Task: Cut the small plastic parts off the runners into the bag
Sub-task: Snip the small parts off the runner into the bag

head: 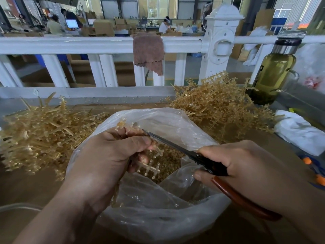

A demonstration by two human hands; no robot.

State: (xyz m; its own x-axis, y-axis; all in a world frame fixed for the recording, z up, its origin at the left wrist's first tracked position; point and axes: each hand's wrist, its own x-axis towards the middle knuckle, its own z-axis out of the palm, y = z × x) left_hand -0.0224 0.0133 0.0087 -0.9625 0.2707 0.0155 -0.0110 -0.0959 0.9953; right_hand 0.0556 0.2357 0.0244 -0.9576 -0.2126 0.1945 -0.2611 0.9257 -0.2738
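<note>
Cutting in progress: left hand (pixel 109 152) grips a runner (pixel 149 166) over the open bag (pixel 158 208), right hand (pixel 246 164) clamps scissors (pixel 175 147) at its parts; next, a clean snip.

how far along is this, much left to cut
Partly done: cut parts lie in the plastic bag, and the left pile looks like stripped runners. In hand: the left hand holds a runner over the bag while the right hand snips it with scissors. Left: the right pile still carries parts.
</note>
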